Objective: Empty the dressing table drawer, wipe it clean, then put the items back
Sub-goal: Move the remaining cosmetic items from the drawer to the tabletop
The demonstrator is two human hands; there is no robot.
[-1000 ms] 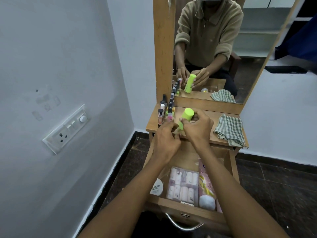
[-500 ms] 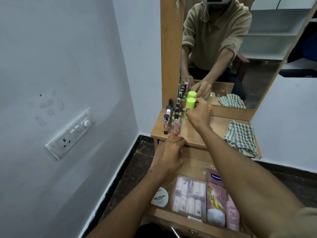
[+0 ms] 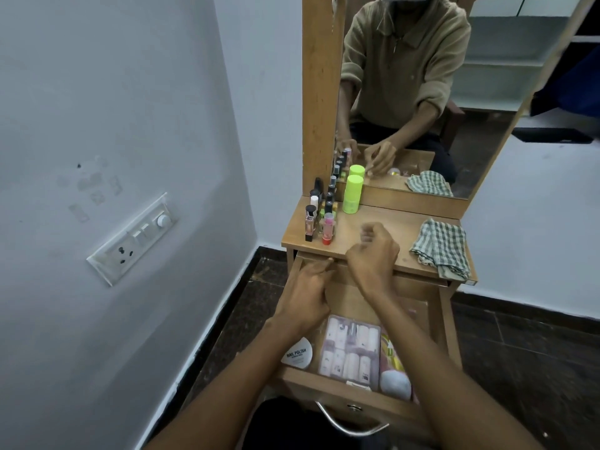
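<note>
The wooden dressing table's drawer (image 3: 337,390) is pulled open below me. Inside lie a white round "nail polish" tub (image 3: 297,354), a clear pack of small bottles (image 3: 350,347) and a pink tube with a white cap (image 3: 394,381). A neon green bottle (image 3: 352,198) stands upright on the tabletop by the mirror, beside a row of small cosmetic bottles (image 3: 319,219). My right hand (image 3: 373,254) hovers empty over the table's front edge, fingers loosely curled. My left hand (image 3: 305,297) is at the drawer's back left, fingertips near the table's underside, holding nothing.
A green checked cloth (image 3: 441,248) lies on the right of the tabletop (image 3: 367,219). The mirror (image 3: 422,92) rises behind it. A wall with a switchboard (image 3: 133,238) is close on the left. The drawer's metal handle (image 3: 350,423) juts toward me over dark floor.
My right hand set the green bottle upright by the mirror, let go and drew back toward the table's front edge. My left hand dropped from the table edge into the drawer's back.
</note>
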